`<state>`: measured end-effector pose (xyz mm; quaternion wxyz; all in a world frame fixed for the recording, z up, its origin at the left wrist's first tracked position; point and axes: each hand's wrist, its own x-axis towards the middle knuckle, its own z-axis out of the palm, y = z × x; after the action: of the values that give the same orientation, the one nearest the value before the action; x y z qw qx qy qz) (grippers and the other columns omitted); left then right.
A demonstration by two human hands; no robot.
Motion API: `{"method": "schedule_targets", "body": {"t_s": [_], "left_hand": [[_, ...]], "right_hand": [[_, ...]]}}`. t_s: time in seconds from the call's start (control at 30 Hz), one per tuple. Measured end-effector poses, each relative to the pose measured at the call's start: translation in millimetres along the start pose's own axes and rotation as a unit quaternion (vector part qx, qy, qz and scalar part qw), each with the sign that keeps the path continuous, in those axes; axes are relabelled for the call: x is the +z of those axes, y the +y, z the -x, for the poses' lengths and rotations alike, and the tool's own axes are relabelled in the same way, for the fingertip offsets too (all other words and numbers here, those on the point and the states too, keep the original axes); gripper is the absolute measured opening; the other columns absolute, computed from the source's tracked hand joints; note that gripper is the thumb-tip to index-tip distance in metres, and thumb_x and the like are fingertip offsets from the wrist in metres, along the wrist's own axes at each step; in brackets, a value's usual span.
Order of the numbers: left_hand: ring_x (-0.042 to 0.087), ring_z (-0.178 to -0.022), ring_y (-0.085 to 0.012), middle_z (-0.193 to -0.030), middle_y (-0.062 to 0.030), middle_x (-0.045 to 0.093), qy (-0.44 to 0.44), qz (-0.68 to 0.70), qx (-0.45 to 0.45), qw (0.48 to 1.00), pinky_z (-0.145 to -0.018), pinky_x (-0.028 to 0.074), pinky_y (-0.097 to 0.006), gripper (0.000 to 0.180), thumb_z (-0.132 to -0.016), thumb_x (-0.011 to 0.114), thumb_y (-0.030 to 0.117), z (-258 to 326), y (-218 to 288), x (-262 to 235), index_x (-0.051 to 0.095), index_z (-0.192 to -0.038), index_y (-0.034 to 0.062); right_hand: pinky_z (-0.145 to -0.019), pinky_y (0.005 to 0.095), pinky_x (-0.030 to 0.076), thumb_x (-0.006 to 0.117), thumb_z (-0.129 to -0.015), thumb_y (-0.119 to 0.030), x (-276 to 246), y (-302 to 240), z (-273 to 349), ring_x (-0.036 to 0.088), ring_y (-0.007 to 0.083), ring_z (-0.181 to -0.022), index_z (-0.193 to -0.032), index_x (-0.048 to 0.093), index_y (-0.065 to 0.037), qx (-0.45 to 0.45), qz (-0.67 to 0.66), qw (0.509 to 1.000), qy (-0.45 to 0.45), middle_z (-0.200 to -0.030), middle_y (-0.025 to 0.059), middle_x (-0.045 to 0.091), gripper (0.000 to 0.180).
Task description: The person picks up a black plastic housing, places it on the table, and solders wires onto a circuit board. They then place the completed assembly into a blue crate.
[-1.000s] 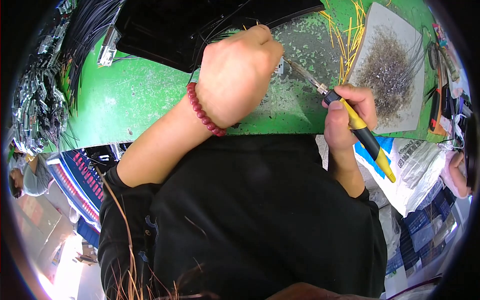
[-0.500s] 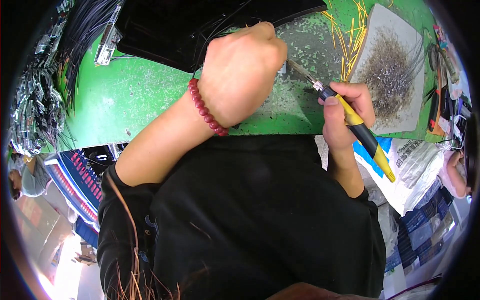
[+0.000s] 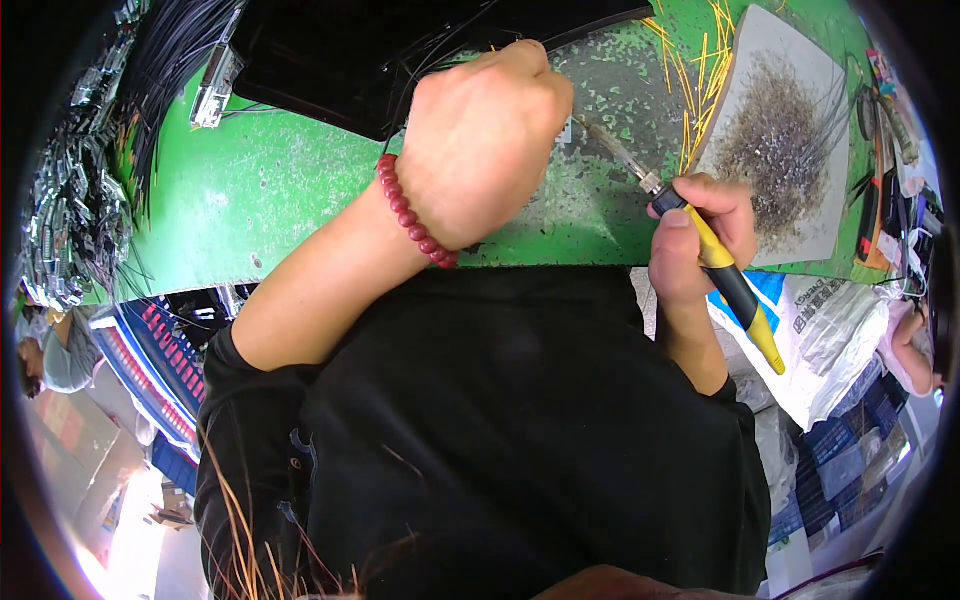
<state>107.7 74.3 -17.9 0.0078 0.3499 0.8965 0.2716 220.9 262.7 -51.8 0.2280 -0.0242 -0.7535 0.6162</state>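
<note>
My right hand (image 3: pixel 705 235) grips a yellow-and-black soldering iron (image 3: pixel 722 262). Its metal tip slants up and left, close to the knuckles of my other hand. My left hand (image 3: pixel 485 140), with a dark red bead bracelet (image 3: pixel 405 212) at the wrist, is curled closed, back upward, over the far middle of the green bench. Whatever its fingers hold is hidden behind the hand. A small pale piece (image 3: pixel 565 132) shows just beside it, near the iron's tip. Thin dark wire runs from behind the hand over a black tray-like sheet (image 3: pixel 320 80).
The green worktop (image 3: pixel 210 210) bears yellow wires (image 3: pixel 705 90) and a grey board (image 3: pixel 815 130) covered with dark debris on the right. Pliers-like tools (image 3: pixel 875 190) lie at the far right. Bundled metal connectors (image 3: pixel 65 200) and black cables (image 3: pixel 165 80) hang at left. Other people are at both sides.
My right hand has shifted slightly right and down, drawing the soldering iron's tip a little away from my left hand. The left hand has barely moved.
</note>
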Motion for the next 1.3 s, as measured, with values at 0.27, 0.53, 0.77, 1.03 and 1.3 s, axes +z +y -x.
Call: {"method": "schedule_targets", "body": {"t_s": [0.27,0.53,0.77,1.03,1.3], "left_hand": [[0.061,-0.068,-0.0291,-0.081,-0.0068,0.06,0.03,-0.004,0.002,1.0,-0.058,0.049,-0.036,0.003,-0.075,0.064,0.004,1,1,5,0.062,-0.074,0.0044],[0.059,-0.064,-0.0261,-0.076,-0.0067,0.057,0.101,-0.002,0.024,0.995,-0.053,0.048,-0.034,0.007,-0.072,0.064,0.002,3,1,16,0.058,-0.073,0.0051],[0.059,-0.063,-0.0258,-0.075,-0.0069,0.057,0.118,-0.002,0.036,0.992,-0.053,0.048,-0.033,0.008,-0.071,0.064,0.001,5,-3,20,0.058,-0.072,0.0046],[0.059,-0.062,-0.026,-0.075,-0.0079,0.058,0.127,-0.001,0.037,0.991,-0.053,0.049,-0.034,0.009,-0.071,0.065,0.001,4,-3,20,0.057,-0.071,0.004],[0.059,-0.061,-0.0261,-0.073,-0.0078,0.057,0.128,0.004,0.033,0.991,-0.052,0.048,-0.034,0.009,-0.071,0.066,0.0,5,-4,20,0.057,-0.07,0.0038]], "right_hand": [[-0.053,0.0208,0.037,0.071,-0.078,-0.014,-2,-7,-1,0.046,0.0052,-0.059,-0.091,0.059,0.0,0.032,0.029,0.999,-0.031,-0.073,0.0021,0.057,0.022],[-0.053,0.0207,0.037,0.071,-0.078,-0.012,-2,-12,-2,0.047,0.0048,-0.059,-0.092,0.06,-0.001,0.037,0.043,0.997,-0.043,-0.072,0.0019,0.056,0.021],[-0.058,0.0215,0.042,0.07,-0.08,-0.013,-3,-17,-4,0.054,0.0079,-0.062,-0.092,0.059,0.001,0.054,0.08,0.993,-0.072,-0.075,0.0054,0.059,0.022],[-0.05,0.0196,0.038,0.071,-0.074,-0.01,5,-13,-8,0.048,0.0046,-0.054,-0.086,0.062,-0.001,0.031,0.074,0.996,-0.045,-0.064,0.001,0.056,0.018],[-0.053,0.0215,0.04,0.071,-0.076,-0.01,2,-12,-6,0.05,0.0071,-0.057,-0.09,0.061,0.001,0.025,0.058,0.997,-0.049,-0.072,0.005,0.059,0.02]]}}
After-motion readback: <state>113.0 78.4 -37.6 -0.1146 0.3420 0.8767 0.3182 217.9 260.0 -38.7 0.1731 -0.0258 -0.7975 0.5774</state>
